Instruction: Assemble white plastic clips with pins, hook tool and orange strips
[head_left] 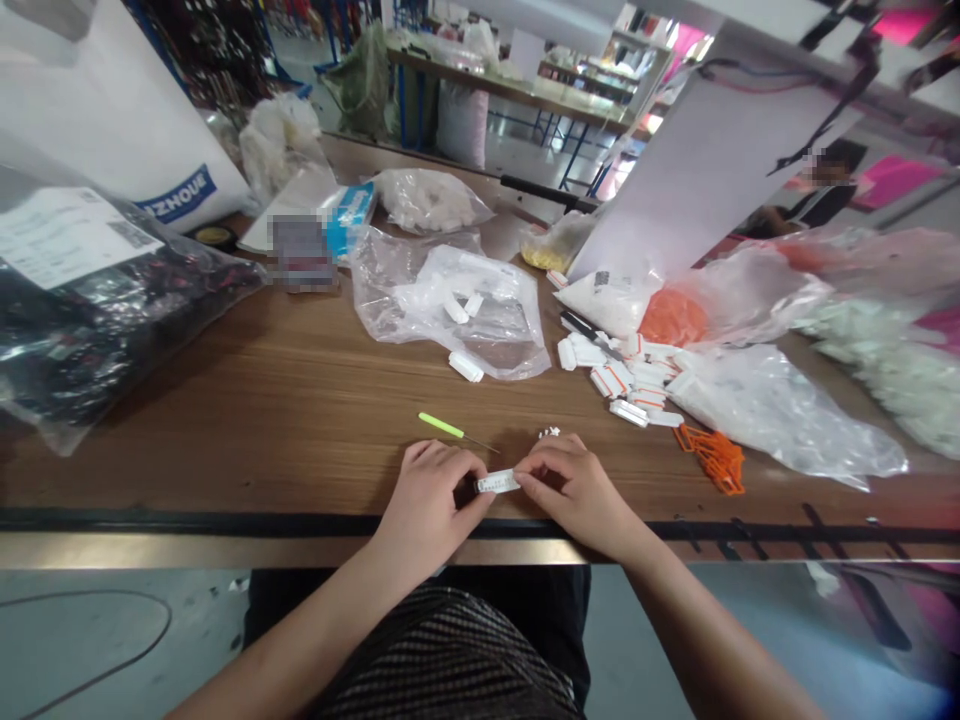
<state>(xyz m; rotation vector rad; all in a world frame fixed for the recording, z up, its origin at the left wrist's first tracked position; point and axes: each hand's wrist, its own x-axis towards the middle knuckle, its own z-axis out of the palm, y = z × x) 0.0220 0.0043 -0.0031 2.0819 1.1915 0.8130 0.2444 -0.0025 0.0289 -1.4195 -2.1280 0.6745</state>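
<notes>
Left to right, all placed off the strip (pixel 497 481). Far left of it, a black bag (pixel 97 310) of dark goods with a white label, and a tape roll (pixel 214 236) behind that, both on the table (pixel 225 400). Left hand (pixel 424 505) sits just left of the strip, fingers together and curled, clamped on its left end with the thumb. Right hand (pixel 574 490) mirrors that on the right end, fingers together, pinching. Looks like an opposed two-hand pinch, holding the strip steady over the table rather than resting it there; wrists are low, near the table's front edge. Strip is white, with small dark marks too small to read. Long axis runs about left-right, near parallel to the front edge, right end tipped slightly away from the body. Just beyond it, a green pick (pixel 441 425) lies with its tip pointing toward the right hand. Small white bits (pixel 549 432) sit just past the right hand. Farther out, a clear bag (pixel 457 300) holds white parts. Right of that, loose white clips (pixel 600 365) are piled up, and orange loops (pixel 712 458) lie beside them, within easy reach of the right hand.
</notes>
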